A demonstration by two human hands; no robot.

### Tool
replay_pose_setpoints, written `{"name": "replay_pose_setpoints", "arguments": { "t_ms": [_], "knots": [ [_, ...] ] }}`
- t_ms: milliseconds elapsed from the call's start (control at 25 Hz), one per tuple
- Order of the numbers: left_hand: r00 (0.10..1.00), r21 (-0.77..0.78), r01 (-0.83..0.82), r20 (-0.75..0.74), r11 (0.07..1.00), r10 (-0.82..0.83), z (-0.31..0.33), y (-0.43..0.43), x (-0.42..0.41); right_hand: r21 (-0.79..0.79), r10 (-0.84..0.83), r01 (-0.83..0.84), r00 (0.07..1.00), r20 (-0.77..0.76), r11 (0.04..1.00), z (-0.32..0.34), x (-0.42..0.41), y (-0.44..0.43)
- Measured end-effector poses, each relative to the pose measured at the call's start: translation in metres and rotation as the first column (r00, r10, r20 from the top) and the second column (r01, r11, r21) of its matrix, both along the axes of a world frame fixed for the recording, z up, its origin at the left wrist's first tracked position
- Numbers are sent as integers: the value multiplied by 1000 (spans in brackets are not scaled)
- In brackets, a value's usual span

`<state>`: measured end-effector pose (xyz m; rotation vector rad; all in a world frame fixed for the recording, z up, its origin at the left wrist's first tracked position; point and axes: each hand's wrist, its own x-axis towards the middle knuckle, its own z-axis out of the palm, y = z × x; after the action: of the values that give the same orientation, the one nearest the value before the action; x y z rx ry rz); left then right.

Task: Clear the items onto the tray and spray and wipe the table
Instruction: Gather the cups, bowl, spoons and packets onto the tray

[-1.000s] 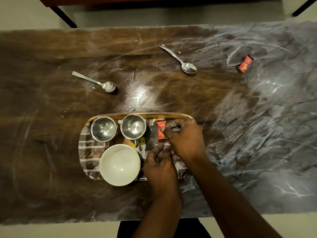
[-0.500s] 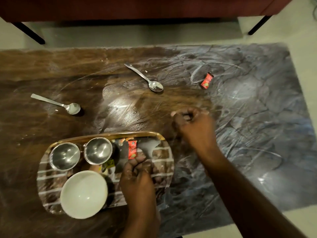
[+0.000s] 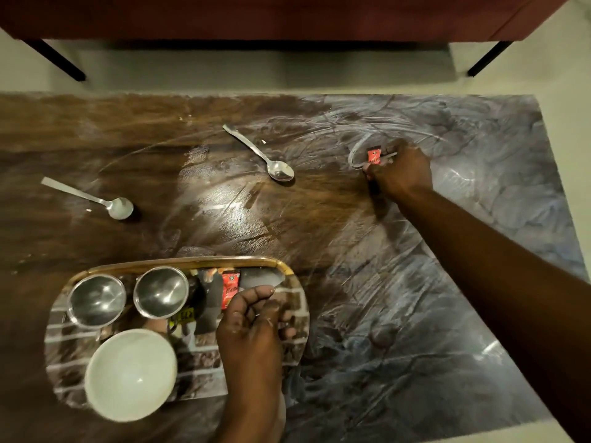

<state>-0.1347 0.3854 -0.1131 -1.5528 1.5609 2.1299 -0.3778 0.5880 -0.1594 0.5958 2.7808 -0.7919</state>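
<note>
R hand (image 3: 399, 171) pinches sachet (image 3: 373, 156) by its lower edge, far right of table (image 3: 351, 282), well apart from tray (image 3: 192, 261). L hand (image 3: 252, 318) rests on tray, loosely curled, empty. Sachet prob light, thin, crinkly; an edge pinch should do.

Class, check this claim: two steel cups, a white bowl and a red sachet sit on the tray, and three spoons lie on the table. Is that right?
No. The head view shows two spoons on the table, not three. The steel cups, white bowl and red sachet do sit on the tray.
</note>
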Motion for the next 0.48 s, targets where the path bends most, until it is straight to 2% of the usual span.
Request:
{"name": "replay_pose_setpoints", "arguments": {
  "t_ms": [80, 200, 240, 360, 400, 480],
  "knots": [
    [1000, 19, -28, 4, 999, 28, -2, -1, 0, -42, 50, -51, 999, -21, 998, 5, 11, -9],
    [997, 14, -72, 11, 997, 72, -5, -7, 5, -332, 48, -62, 998, -49, 941, 24, 52, -36],
    [997, 0, -82, 13, 997, 82, -6, -10, 8, -414, 51, -52, 999, -16, 909, 30, 73, -48],
    [996, -69, -79, 22, 994, 81, -13, -14, 16, -612, 68, 80, 974, 215, 787, 37, 143, -89],
    [997, -95, -73, 25, 993, 76, -15, -15, 19, -634, 94, 100, 960, 265, 767, 36, 163, -101],
    [998, -117, -55, 36, 992, 59, -17, -18, 23, -605, 136, 70, 948, 288, 793, 30, 194, -122]
  ]
}}
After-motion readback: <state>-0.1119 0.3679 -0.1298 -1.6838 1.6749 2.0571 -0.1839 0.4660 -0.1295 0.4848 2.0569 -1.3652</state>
